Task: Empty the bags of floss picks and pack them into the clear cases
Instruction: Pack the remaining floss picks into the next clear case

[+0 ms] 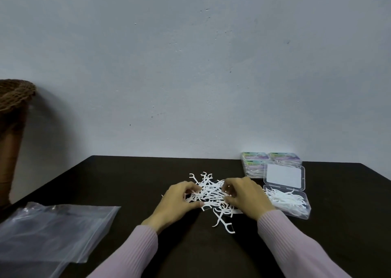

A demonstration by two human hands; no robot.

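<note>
A loose pile of white floss picks [209, 189] lies in the middle of the dark table [127, 176]. My left hand [179, 201] sits at the pile's left side with fingers curled round some picks. My right hand [245, 195] sits at the pile's right side, fingers curled into the picks. An open clear case [285, 193] stands just right of my right hand, its lid raised and several picks in its base. Behind it are closed labelled cases [262, 161] in a stack. Empty clear zip bags [53, 231] lie at the front left.
A woven brown basket [14, 93] on a stand is at the far left beside the table. A pale wall rises right behind the table's far edge. Stray picks [224, 224] lie in front of the pile.
</note>
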